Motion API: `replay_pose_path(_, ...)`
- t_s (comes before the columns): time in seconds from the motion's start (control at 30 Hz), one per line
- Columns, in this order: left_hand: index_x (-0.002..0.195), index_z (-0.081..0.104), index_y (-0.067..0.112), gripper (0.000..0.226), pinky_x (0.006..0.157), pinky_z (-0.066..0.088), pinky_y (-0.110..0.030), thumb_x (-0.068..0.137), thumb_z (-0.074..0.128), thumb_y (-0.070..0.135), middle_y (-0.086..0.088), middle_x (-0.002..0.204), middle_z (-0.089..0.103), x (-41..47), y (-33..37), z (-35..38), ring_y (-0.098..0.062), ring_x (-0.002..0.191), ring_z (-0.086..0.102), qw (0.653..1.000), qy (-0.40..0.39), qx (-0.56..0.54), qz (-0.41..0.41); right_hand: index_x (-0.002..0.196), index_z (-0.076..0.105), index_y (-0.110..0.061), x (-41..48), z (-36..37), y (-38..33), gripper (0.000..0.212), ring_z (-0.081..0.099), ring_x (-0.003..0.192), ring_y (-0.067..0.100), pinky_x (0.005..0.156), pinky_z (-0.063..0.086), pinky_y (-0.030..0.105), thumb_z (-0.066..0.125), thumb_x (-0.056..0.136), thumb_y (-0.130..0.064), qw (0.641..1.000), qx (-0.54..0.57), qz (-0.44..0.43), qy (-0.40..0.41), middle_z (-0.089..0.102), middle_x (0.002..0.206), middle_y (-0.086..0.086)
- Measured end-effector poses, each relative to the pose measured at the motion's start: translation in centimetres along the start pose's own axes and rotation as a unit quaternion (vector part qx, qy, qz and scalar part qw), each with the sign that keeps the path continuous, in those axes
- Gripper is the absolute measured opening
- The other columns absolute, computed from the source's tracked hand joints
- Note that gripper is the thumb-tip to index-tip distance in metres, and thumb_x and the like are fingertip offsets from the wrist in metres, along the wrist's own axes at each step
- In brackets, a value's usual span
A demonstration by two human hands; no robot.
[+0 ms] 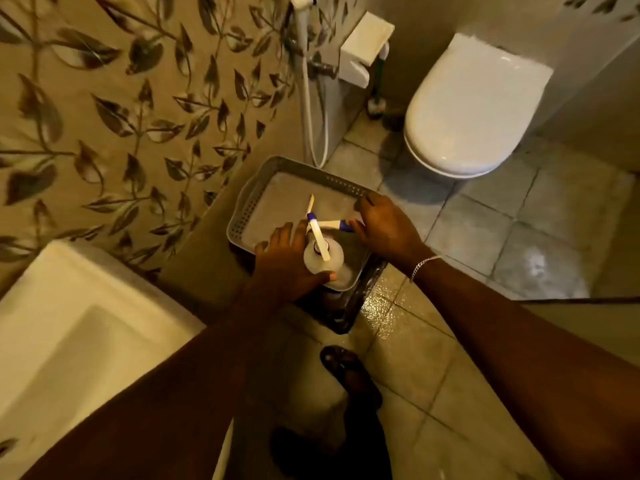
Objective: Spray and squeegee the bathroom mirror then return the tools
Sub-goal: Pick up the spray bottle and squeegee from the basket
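A grey perforated tray rests on a dark stand beside the leaf-patterned wall. Seen from above, a clear spray bottle with a white trigger head and blue nozzle stands at the tray's near end. My left hand wraps around it, thumb on the near side. A white tool with a blue end, apparently the squeegee, lies in the tray to the right of the bottle. The fingers of my right hand curl over its right end, hiding most of it. The mirror is out of view.
A white toilet with its lid down stands at the far right. A bidet hose, a paper holder and a toilet brush line the wall. A white basin is at my left. My sandalled foot stands on wet tiles.
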State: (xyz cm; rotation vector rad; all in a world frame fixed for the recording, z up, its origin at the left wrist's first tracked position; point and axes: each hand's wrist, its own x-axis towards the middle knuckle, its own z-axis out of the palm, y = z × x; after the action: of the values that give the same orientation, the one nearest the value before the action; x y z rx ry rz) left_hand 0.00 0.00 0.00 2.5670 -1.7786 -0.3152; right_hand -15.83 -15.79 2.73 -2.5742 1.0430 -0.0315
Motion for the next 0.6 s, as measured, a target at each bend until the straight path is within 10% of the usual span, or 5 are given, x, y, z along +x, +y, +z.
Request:
replay_pose_path(0.3, 0.154, 0.03, 0.019, 0.112, 0.094, 0.055, -0.051, 0.068, 0.069, 0.078, -0.005, 0.14, 0.05, 2.8, 1.1, 5.2, -0.026, 0.123, 0.057, 0.952, 0.047, -0.297, -0.061, 0.111, 0.06, -0.015, 3.4, 6.9, 1.3, 0.041, 0.06, 0.102, 0.031, 0.085, 0.047, 0.044, 0.056, 0.091, -0.05, 0.996, -0.06, 0.002, -0.072, 0.063, 0.109, 0.01)
replay_pose_path(0.6, 0.13, 0.054, 0.002, 0.077, 0.088, 0.044, -0.019, 0.087, 0.058, 0.065, -0.01, 0.11, 0.067, 4.8, 4.5, 5.0, -0.022, 0.1, 0.067, 0.924, 0.156, -0.331, -0.114, 0.108, 0.054, -0.017, 4.0, 8.1, 1.9, 0.031, 0.066, 0.081, 0.029, 0.064, 0.057, 0.039, 0.058, 0.09, -0.041, 0.994, -0.023, -0.01, -0.105, 0.066, 0.099, 0.008)
